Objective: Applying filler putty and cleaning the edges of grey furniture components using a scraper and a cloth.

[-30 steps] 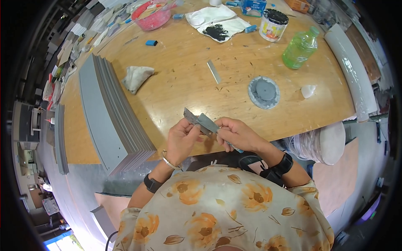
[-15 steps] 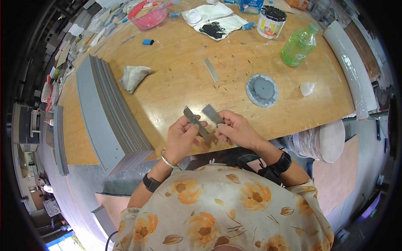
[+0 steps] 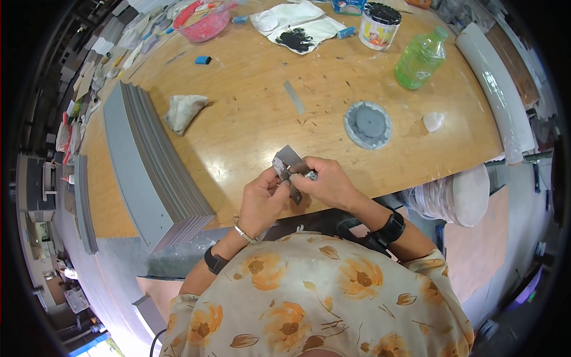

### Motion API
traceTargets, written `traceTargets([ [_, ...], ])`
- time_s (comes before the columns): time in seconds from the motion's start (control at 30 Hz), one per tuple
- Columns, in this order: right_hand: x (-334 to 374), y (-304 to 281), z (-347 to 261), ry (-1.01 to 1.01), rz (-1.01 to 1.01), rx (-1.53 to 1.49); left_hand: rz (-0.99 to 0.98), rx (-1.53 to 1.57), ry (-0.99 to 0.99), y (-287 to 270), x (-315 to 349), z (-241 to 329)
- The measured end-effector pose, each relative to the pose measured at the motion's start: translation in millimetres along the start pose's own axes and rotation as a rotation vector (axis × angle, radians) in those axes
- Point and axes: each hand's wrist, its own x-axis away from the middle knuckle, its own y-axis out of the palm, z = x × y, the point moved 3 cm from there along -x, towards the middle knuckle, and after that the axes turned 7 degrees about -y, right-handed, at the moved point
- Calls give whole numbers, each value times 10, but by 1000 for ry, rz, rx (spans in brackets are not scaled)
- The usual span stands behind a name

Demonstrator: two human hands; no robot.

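Close to the table's near edge, my two hands meet in front of me. My left hand (image 3: 263,201) pinches a narrow dark strip (image 3: 295,195), its upper end smeared with pale grey. In my right hand (image 3: 328,183) is a flat grey metal scraper blade (image 3: 291,156), which crosses the strip's upper part and seems to touch it. A small shiny bit (image 3: 310,175) shows by the right fingers; what it is I cannot make out. Beyond my hands lie a thin flat metal strip (image 3: 294,97) and a round lid-like disc of grey paste (image 3: 368,124).
Curved grey panels (image 3: 148,172) stand stacked at left, beside a crumpled cloth (image 3: 185,113). A green bottle (image 3: 420,62), a black-topped tub (image 3: 379,27) and a small white bottle (image 3: 433,122) are at right. Farther back sit a stained white cloth (image 3: 294,30) and a pink basin (image 3: 205,27).
The scraper blade in my right hand has moved left onto the strip, from apart to crossing it. The strip has shifted slightly, and the whole view has turned a little.
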Motion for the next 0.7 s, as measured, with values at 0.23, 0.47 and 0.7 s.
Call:
traceTargets([
  [0.23,23,-61,168,61,42,-105,-37,6,-54,96,-38,25],
  [0.47,139,-213,224,116,-20,-509,-490,-407,-289,246,-81,-345],
  [0.7,187,-213,190,198,-31,-543,-110,-44,302,184,-215,7],
])
